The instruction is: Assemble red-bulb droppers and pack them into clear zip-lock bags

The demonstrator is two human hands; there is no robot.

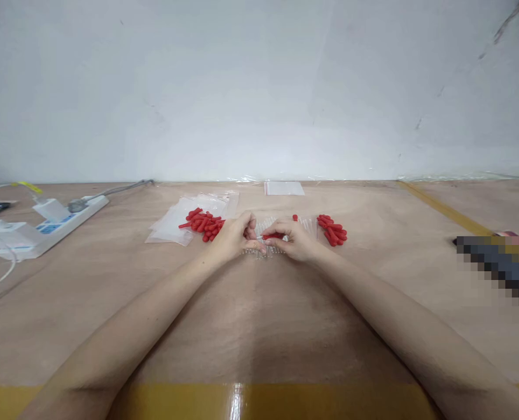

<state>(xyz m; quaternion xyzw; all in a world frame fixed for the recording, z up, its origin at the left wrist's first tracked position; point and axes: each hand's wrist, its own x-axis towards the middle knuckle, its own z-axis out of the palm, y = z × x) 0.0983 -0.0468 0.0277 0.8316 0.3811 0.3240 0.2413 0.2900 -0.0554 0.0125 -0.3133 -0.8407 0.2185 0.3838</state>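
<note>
Head view shows both hands meeting at mid-table: the left hand (pixel 234 236) and right hand (pixel 295 239) pinch one red cap (pixel 273 235) between fingertips, over a clear bag (pixel 268 248). Red cap piles lie left (pixel 203 222) and right (pixel 332 229) of the hands.

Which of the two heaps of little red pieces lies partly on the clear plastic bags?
The left heap of red pieces, beside the left hand, overlaps the clear plastic bags. The right heap lies on bare wood.
</note>
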